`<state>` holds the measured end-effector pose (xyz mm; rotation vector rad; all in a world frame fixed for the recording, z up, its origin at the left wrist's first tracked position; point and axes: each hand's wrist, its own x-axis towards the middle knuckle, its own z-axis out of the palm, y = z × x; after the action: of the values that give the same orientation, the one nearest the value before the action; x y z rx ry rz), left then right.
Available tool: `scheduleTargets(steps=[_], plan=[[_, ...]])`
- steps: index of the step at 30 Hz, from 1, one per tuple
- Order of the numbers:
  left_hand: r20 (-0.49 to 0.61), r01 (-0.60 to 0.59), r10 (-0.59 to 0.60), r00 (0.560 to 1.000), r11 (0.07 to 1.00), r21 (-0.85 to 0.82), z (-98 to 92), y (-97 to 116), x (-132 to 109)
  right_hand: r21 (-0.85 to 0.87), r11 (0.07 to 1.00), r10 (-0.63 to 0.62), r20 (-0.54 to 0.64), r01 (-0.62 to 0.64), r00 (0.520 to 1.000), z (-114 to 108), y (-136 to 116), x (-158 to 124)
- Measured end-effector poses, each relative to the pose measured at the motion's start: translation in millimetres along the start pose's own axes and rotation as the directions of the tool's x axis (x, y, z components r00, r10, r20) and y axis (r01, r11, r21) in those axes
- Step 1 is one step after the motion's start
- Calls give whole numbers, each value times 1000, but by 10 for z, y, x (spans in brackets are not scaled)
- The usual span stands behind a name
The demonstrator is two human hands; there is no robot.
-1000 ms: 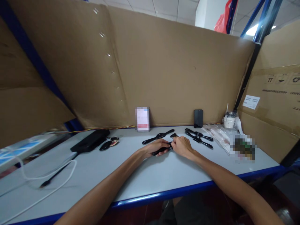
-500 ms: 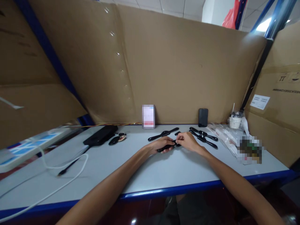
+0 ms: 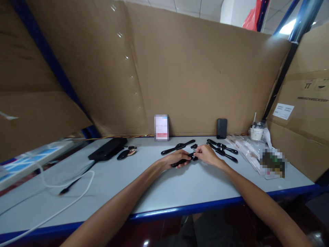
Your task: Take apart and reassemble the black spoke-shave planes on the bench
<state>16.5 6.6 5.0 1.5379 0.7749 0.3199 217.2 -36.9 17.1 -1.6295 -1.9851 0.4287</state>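
Note:
My left hand [image 3: 178, 158] is wrapped round one handle of a black two-handled spokeshave [image 3: 179, 163], held just above the table. At its middle, the fingers of my right hand [image 3: 205, 154] are pinched together; any small part between them is hidden. Right behind my fingertips lies a small black piece [image 3: 194, 146]. Another black spokeshave [image 3: 180, 146] rests on the table beyond my left hand. Two more, a farther spokeshave [image 3: 230, 149] and a nearer spokeshave [image 3: 228, 156], lie close together to the right of my right hand.
A lit phone [image 3: 161, 128] and a dark phone [image 3: 222, 128] lean on the cardboard back wall [image 3: 195, 79]. Left are a black box [image 3: 108, 149] with a cable, a power strip [image 3: 31, 163] and a white cable [image 3: 88, 187]. Plastic bags [image 3: 243, 147] and a cup [image 3: 256, 133] stand right.
My right fingers have shifted slightly at the spokeshave's middle, and more of its middle shows now. The left hand keeps its hold. The whole view has moved a little.

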Motion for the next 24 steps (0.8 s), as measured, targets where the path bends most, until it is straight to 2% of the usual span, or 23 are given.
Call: scheduleTargets(steps=[4,9,17,24], plan=[[-8,-3,3,1000,1000,3,7,5,-5,-68,997,-37,11,38,999,-37,-74,-68],[-12,1,-1,1000,1000,4,18,26,-28,-31,993,-116,47,117,992,-51,-136,-101],[-24,13,-12,1000,1000,16,9,19,-26,-25,989,-146,-20,145,989,-32,-123,-83],[-23,12,-12,1000,1000,16,-5,3,-16,-80,981,-178,-34,175,983,-19,-141,-85]])
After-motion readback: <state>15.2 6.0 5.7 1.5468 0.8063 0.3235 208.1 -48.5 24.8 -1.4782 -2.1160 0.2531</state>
